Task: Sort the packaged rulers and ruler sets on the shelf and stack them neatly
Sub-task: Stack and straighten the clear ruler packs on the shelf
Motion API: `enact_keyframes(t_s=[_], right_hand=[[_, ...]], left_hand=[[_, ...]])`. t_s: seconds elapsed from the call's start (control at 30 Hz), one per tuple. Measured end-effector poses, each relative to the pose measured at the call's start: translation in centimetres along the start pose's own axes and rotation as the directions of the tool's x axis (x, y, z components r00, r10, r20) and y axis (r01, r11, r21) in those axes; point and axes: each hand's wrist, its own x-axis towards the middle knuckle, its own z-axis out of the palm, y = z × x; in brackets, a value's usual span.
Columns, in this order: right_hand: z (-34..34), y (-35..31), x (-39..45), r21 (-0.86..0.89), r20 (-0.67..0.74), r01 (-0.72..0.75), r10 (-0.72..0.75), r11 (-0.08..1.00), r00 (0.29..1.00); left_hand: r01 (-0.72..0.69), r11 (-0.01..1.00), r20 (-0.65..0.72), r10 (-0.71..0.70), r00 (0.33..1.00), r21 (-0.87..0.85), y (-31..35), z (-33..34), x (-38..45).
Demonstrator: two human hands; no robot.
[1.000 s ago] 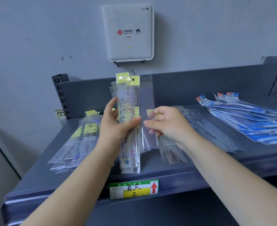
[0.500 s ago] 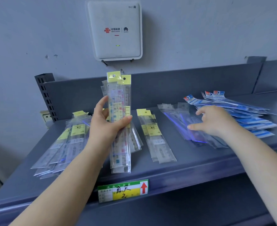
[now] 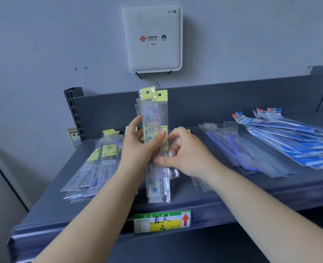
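My left hand (image 3: 138,147) grips a bundle of clear ruler packs with yellow headers (image 3: 154,111) and holds it upright over the grey shelf (image 3: 261,198). The bundle's lower end (image 3: 158,190) is near the shelf's front. My right hand (image 3: 189,156) is against the bundle's right side, fingers curled and thumb pressed on the packs below my left fingers. A fanned pile of yellow-labelled packs (image 3: 98,168) lies at the left. Clear packs (image 3: 238,149) lie right of centre, and blue-headed packs (image 3: 293,137) lie at the far right.
A few clear packs (image 3: 200,184) lie flat under my right wrist. A green and yellow price label (image 3: 162,222) sits on the shelf's front lip. The shelf's back panel (image 3: 213,103) and a slotted post (image 3: 74,111) stand behind. A white router (image 3: 152,38) hangs on the wall.
My right hand came back from the clear packs at the right to the upright bundle and now grips its side. My left hand kept the bundle upright.
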Motion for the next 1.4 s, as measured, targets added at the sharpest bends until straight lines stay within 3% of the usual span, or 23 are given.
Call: enact_keyframes(t_s=[0.27, 0.43, 0.5, 0.57, 0.67, 0.73, 0.87, 1.0, 1.1, 1.27, 1.4], right_hand=[[-2.1, 1.6, 0.3, 0.295, -0.029, -0.039, 0.05, 0.955, 0.998], [-6.2, 3.2, -0.7, 0.379, -0.212, -0.02, 0.108, 0.925, 0.971], [-8.5, 4.5, -1.2, 0.256, -0.303, -0.074, 0.153, 0.964, 0.94], [-10.5, 6.1, -1.4, -0.01, -0.336, -0.216, 0.2, 0.976, 0.92], [-11.3, 7.6, -1.4, -0.35, -0.321, -0.409, 0.302, 0.843, 0.898], [-10.8, 7.0, -1.6, -0.428, -0.353, -0.394, 0.251, 0.813, 0.901], [-7.9, 3.6, -1.9, -0.141, -0.262, -0.146, 0.105, 0.979, 0.959], [-3.0, 0.9, -1.6, -0.034, -0.025, -0.08, 0.079, 0.996, 0.997], [-0.8, 0.5, -0.6, 0.0, -0.03, -0.024, 0.024, 1.0, 0.999], [-1.2, 1.0, 0.3, 0.239, 0.014, -0.05, 0.048, 0.97, 0.999], [-3.2, 1.6, 0.1, 0.27, -0.097, -0.045, 0.073, 0.962, 0.993]], left_hand=[[0.043, 0.999, 0.084, -0.042, 0.996, -0.001, -0.3, -0.7, 0.3], [0.031, 0.999, 0.088, -0.03, 0.996, -0.007, -0.2, -0.7, 0.2], [0.027, 1.0, 0.086, -0.027, 0.996, -0.004, -0.3, -0.7, 0.4], [0.025, 1.0, 0.089, -0.025, 0.996, -0.002, -0.4, -0.6, 0.6], [0.017, 1.0, 0.095, -0.018, 0.995, 0.012, -0.6, -0.4, 0.8], [0.011, 1.0, 0.101, -0.012, 0.995, 0.009, -0.6, -0.2, 0.8], [0.004, 1.0, 0.101, -0.002, 0.995, -0.015, -0.5, 0.1, 0.6], [-0.026, 1.0, 0.106, 0.026, 0.994, -0.007, -0.3, 0.2, 0.4], [-0.03, 1.0, 0.102, 0.031, 0.994, -0.007, -0.2, 0.1, 0.2], [-0.002, 0.999, 0.08, 0.005, 0.997, -0.044, 0.0, -0.5, 0.0], [-0.003, 0.998, 0.092, 0.008, 0.996, -0.057, 0.1, -0.5, -0.1]])
